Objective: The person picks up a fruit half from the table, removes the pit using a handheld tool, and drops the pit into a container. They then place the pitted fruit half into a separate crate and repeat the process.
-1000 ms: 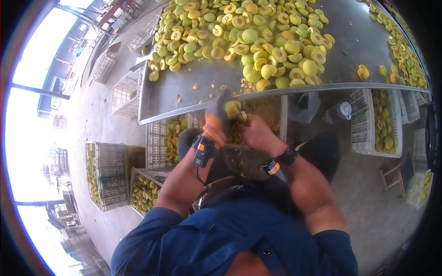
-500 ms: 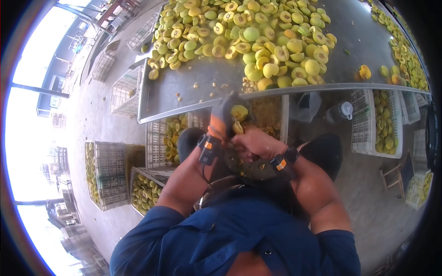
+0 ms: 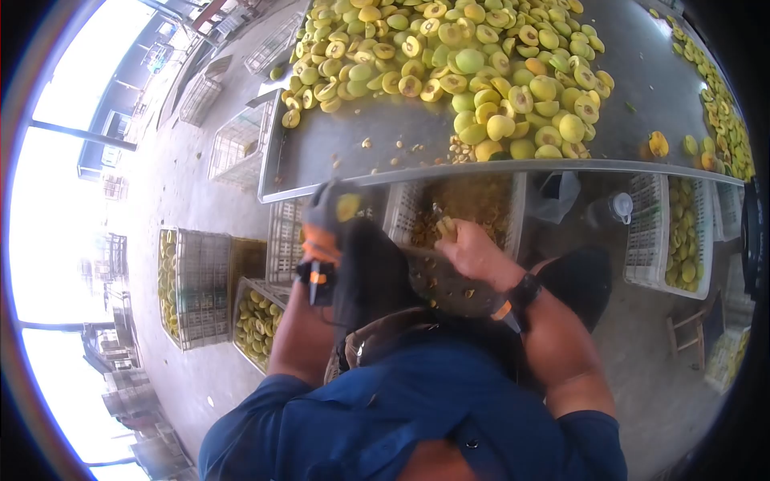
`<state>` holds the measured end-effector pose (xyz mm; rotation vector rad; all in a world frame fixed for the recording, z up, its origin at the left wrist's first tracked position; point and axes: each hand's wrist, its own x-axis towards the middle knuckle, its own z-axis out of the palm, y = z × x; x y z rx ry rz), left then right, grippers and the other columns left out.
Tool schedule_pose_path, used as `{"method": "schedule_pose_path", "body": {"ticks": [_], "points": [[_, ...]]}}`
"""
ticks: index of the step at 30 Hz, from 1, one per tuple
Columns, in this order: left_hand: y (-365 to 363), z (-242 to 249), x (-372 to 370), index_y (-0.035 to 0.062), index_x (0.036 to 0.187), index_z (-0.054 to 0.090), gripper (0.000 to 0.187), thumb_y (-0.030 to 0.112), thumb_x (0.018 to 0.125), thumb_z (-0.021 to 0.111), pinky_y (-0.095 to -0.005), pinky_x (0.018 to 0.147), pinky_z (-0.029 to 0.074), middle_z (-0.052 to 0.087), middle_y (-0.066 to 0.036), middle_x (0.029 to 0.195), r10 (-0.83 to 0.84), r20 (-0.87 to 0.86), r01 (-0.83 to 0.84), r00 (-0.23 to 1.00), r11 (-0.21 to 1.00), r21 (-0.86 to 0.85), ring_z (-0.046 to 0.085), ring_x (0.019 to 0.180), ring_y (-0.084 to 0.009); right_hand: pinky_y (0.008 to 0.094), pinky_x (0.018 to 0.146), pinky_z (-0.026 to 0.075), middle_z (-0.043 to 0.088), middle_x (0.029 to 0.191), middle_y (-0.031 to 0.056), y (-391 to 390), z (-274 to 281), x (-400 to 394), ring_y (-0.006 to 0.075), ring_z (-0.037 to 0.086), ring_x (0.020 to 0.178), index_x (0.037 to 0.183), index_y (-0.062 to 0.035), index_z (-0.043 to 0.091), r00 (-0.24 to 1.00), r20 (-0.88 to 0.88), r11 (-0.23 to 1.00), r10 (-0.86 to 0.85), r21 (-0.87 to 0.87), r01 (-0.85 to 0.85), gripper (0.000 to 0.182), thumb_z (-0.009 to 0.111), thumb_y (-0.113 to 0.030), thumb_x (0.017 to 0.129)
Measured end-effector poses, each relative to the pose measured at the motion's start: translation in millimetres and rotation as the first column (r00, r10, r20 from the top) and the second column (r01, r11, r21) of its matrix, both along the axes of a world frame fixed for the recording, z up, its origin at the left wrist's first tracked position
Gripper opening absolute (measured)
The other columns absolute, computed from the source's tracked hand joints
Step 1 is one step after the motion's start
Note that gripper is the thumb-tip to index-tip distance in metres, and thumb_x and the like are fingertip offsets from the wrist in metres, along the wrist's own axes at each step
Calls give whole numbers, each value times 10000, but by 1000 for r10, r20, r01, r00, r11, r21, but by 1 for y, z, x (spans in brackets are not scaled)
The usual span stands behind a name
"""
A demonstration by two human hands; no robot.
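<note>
My left hand (image 3: 322, 215), in a dark glove with an orange cuff, is closed around a yellow-green stone fruit piece (image 3: 347, 207). It is over the crate (image 3: 285, 240) below the table's front edge, slightly smeared by motion. My bare right hand (image 3: 479, 252) grips a small pitting tool (image 3: 443, 223) with a yellowish handle and a metal tip pointing up and away. Below that tip stands a white crate (image 3: 517, 212) with brown pits and scraps inside. Halved fruit (image 3: 457, 60) lies heaped on the metal table (image 3: 321, 152).
Crates of fruit halves stand at the left (image 3: 200, 289) and right (image 3: 634, 240). A clear jug (image 3: 613, 210) and a plastic bag (image 3: 557, 196) are under the table. A small wooden stool (image 3: 686, 333) sits at the right. Loose pits (image 3: 366, 143) lie near the table's edge.
My hands have moved apart. My left hand has gone left with the fruit piece, away from my right hand. The tool in my right hand now shows. The view has shifted slightly.
</note>
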<state>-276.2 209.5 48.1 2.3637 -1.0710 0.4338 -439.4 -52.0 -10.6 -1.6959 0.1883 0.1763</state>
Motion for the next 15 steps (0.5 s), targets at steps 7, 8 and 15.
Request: {"method": "schedule_pose_path", "body": {"ticks": [7,8,15], "points": [[77,-25,69,-27,1216,752,312,172,976,761,-347,942,571,799,-134,1126,521,-483,-641,704,758,-117,744,999,-219,541,858,545,716,971,323,-12,26,-2,513,693,972,1098,49,614,997,-49,986,51,-157,-58,335,694,-243,956],[57,-27,84,-1,1245,748,330,148,953,789,-349,970,567,786,-144,1187,410,-548,-591,729,781,-202,744,1027,-228,552,849,543,715,949,326,-14,29,0,522,691,957,1093,49,611,998,-51,987,43,-151,-50,316,686,-231,967],[-168,-25,190,116,1424,669,548,195,901,811,-384,1002,568,738,-186,1299,148,-229,-131,962,988,85,736,1151,-323,569,760,537,685,845,335,-15,26,8,542,676,855,1073,53,590,999,21,992,-35,-124,38,285,689,-193,970]]}}
